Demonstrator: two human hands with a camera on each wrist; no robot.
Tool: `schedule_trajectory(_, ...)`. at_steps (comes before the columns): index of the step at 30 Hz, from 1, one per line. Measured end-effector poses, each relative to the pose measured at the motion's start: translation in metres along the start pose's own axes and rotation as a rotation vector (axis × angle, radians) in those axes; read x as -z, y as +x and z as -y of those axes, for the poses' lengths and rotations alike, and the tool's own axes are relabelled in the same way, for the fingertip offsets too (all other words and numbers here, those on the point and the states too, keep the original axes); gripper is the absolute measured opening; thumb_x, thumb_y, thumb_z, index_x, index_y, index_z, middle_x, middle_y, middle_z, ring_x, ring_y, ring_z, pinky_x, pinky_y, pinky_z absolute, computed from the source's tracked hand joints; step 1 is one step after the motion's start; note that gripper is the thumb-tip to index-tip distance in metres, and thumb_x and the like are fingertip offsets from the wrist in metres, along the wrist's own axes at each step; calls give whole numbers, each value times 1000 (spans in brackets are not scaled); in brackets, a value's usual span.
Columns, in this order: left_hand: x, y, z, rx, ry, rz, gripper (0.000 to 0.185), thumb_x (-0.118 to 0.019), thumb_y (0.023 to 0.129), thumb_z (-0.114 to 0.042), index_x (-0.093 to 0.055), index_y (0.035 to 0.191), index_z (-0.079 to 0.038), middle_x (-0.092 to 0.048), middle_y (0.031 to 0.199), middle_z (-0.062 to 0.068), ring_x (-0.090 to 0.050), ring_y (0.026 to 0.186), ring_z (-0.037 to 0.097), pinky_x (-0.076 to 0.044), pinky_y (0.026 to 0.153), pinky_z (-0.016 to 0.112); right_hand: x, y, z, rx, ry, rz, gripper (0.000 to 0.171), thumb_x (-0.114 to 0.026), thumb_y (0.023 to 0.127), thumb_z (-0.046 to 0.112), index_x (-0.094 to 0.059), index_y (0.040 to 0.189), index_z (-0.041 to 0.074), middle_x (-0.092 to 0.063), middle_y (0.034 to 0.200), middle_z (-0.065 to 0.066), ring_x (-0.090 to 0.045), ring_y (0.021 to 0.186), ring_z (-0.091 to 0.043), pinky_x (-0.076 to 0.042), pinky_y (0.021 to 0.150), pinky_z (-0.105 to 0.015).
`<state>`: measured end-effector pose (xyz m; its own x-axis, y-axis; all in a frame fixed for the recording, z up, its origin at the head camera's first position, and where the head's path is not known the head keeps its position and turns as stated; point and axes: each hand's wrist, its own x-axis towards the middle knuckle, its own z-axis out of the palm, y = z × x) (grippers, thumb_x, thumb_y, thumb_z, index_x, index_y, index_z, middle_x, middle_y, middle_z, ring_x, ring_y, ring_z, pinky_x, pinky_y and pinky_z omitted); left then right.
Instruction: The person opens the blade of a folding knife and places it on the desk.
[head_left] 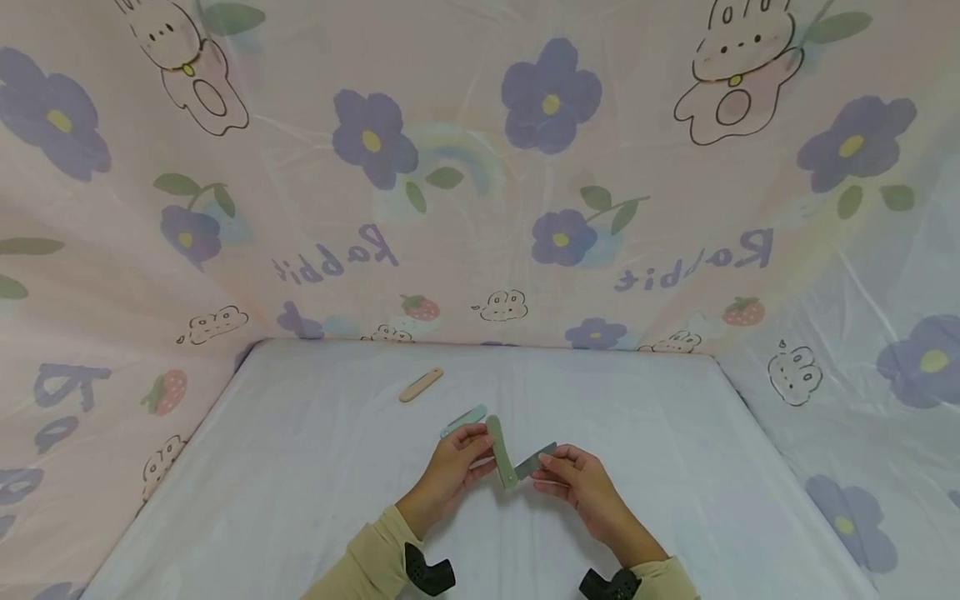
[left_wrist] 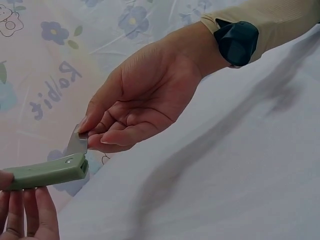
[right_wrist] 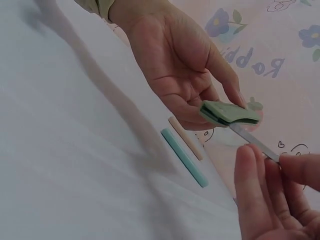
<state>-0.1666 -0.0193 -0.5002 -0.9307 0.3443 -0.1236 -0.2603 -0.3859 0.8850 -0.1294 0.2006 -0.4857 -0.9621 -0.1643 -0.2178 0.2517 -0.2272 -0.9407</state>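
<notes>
between hands: sage-green folding case (head_left: 501, 452), left hand (head_left: 455, 467) grip clamped; right hand (head_left: 581, 483) pinches grey metal blade (head_left: 537, 460).

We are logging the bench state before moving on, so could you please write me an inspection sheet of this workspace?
Surface: white sheet, lightly creased.
Job's things: green folding tool with metal blade swung partly out.
Clutter: teal stick and beige stick lying on the sheet.
Grippers: left hand grips the green handle; right hand pinches the blade.
Cables: nothing seen.
Surroundings: flower-and-rabbit printed fabric behind and at both sides.
</notes>
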Motion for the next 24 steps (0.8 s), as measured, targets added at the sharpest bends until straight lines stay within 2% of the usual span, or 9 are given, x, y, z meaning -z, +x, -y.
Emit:
schedule_trajectory(5,-1,-2,0,4,-60,-35,37,-58,92,-10,-44,122,5,-57,105,8,-59,94,18,-49,87,37,1,0,-2,10,6,-28,17,-60,91,10,-49,96,0,-65,94,-12,-65,87,-23,-52,82,-40)
schedule_trajectory(15,-3,-1,-2,18,-170,-135,37,-61,90,-10,-44,120,2,-56,108,10,-59,97,19,-49,87,36,-3,2,-3,32,95,-128,12,-57,91,4,-47,94,-1,-63,93,-13,-66,86,-24,-52,82,-40)
schedule_trajectory(24,-3,-1,-1,2,-234,-164,36,-61,90,-8,-43,120,2,-55,108,9,-58,98,20,-47,90,38,-6,1,-4,32,199,-177,16,-62,88,4,-49,95,-1,-63,90,-13,-66,88,-26,-52,81,-39)
